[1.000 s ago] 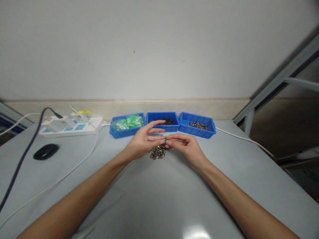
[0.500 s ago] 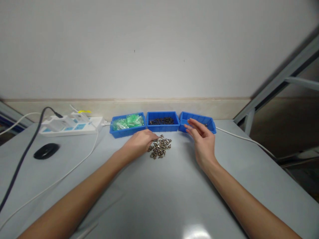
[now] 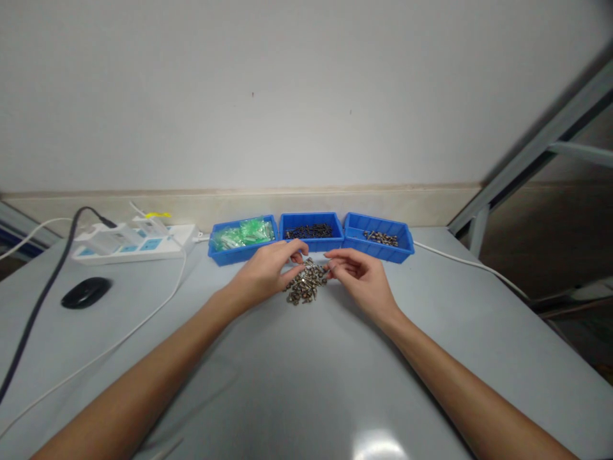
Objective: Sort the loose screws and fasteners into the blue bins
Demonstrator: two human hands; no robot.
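Note:
A loose pile of small metal screws [image 3: 305, 285] lies on the grey table. My left hand [image 3: 268, 268] is at the pile's left side, its thumb and forefinger apart and nothing visible between them. From the right, my right hand [image 3: 361, 278] reaches the pile's edge with its fingers curled and the fingertips drawn together. Whatever is in that pinch is too small to make out. Behind the hands, a blue bin [image 3: 402, 249] on the right holds similar screws [image 3: 382, 239]. The middle blue bin [image 3: 316, 243] contains dark screws [image 3: 310, 230].
Green-and-clear plastic packets [image 3: 246, 234] fill the left blue bin [image 3: 242, 255]. Farther left are a white power strip [image 3: 138, 252] with plugs, a black mouse [image 3: 86, 292] and trailing cables. A wall stands behind the bins, and a metal frame [image 3: 531, 147] rises at right.
My right hand has moved left from the right bin to the pile, uncovering the screws in that bin. My left thumb and forefinger have spread apart beside the pile.

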